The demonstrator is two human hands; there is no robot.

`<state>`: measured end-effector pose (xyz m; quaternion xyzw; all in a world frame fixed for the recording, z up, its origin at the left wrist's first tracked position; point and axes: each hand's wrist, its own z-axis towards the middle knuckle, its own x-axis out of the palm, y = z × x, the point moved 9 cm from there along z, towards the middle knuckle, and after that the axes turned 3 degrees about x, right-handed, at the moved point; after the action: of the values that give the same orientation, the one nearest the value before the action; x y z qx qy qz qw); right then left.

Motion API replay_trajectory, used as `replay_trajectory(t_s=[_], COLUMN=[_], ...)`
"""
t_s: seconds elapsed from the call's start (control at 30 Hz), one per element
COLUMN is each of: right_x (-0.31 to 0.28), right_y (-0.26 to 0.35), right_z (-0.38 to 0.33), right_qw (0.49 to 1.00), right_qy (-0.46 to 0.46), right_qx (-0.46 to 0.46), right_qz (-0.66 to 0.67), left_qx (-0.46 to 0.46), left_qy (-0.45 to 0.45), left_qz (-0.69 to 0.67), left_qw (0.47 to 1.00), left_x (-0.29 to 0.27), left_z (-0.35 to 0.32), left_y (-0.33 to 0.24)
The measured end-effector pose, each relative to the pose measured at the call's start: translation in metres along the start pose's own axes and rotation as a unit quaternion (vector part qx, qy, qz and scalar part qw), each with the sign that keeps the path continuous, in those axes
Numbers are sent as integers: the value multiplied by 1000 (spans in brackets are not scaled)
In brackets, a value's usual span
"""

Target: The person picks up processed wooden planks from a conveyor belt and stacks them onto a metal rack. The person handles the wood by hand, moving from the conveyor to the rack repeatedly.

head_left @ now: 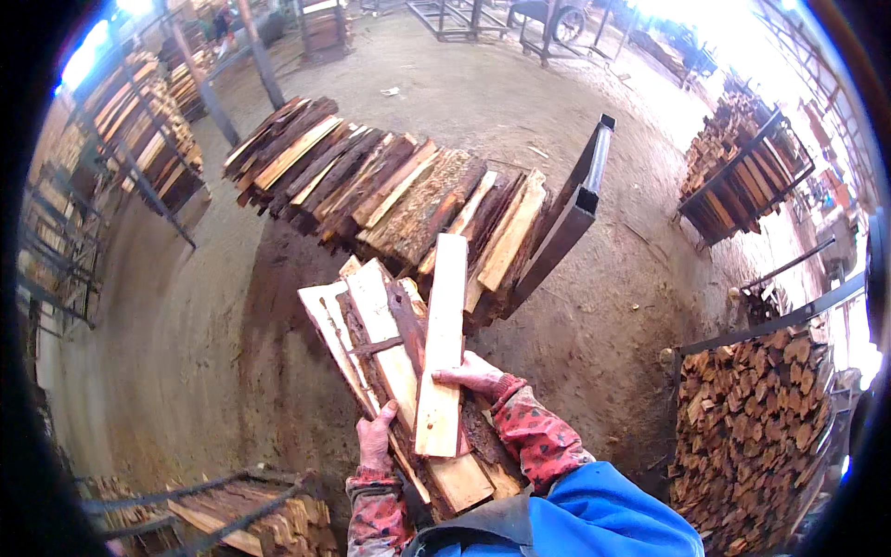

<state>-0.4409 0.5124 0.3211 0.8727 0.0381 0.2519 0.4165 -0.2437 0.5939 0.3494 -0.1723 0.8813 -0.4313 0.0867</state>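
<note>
Against my body I carry an armful of rough wooden slabs (382, 316), several of them edged with dark bark. A smooth, pale board (444, 325) lies on top of the load, its far end reaching toward the pile ahead. My left hand (376, 440) is closed on the left edge of the armful, thumb on top. From the right side, my right hand (473, 374) grips the load, with its thumb on the pale board and its other fingers hidden. Just beyond is a long stack of bark-covered slabs (408, 200), laid side by side.
Dark metal uprights (566, 218) rise at the stack's right end. A rack of densely piled wood (752, 436) stands at right, another loaded rack (747, 172) farther back. More slabs (251, 515) sit in a frame at lower left. A wheeled cart (561, 23) stands far back.
</note>
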Motion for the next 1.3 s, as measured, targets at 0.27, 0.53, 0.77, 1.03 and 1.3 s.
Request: replay_trajectory(t_s=[0.27, 0.53, 0.77, 1.03, 1.3], right_x=[-58, -137, -246, -257, -261], right_y=[69, 148, 93, -11, -13], right_z=[68, 127, 115, 80, 93], right_qw=[997, 988, 918, 796, 775], right_qy=[2, -93, -369, -577, -626], right_qx=[-36, -78, -122, 123, 79], right_qz=[63, 96, 75, -139, -27], left_qx=[-6, 84, 131, 214, 268], left_qy=[14, 129, 330, 287, 282], left_qz=[6, 86, 175, 346, 458], left_qw=[1000, 984, 918, 867, 799], left_x=[66, 167, 338, 461, 456], left_z=[85, 184, 254, 379, 391], left_y=[-64, -169, -191, -50, -42])
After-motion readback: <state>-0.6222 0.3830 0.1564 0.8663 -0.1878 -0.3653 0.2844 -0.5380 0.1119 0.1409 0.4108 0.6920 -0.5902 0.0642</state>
